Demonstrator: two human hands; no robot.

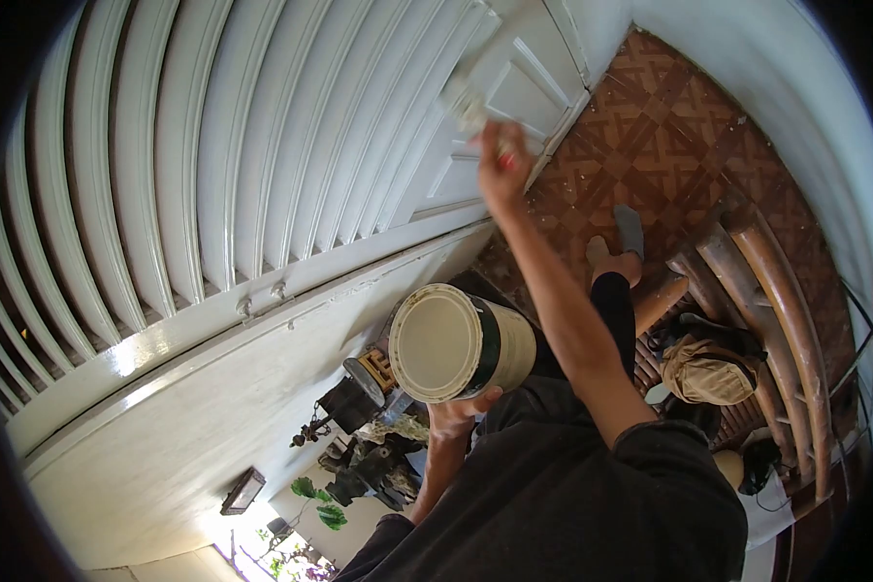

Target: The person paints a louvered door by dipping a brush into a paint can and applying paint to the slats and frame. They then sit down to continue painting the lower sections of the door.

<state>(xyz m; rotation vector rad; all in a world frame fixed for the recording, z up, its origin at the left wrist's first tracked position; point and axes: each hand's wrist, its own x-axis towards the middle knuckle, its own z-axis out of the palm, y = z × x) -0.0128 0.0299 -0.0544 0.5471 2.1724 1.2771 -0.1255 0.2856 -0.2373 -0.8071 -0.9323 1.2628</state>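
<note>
My right hand [503, 165], raised at the upper middle, is wrapped round the handle of a paintbrush [468, 109]. The brush is blurred and its bristle end lies against or close to the white panelled door part [524, 89]; contact cannot be made out. My left hand [459, 415] supports a large paint bucket [436, 341] from below, with its fingers partly hidden. The bucket is tilted, its round opening facing the camera and pale paint inside. White louvred slats [233, 126] fill the upper left.
A wooden bench [761, 291] holding a tan cloth bag [708, 369] stands at the right. Dark ornaments [373, 470] and a lantern [351, 403] are below the bucket. The tiled floor [650, 126] meets a white wall.
</note>
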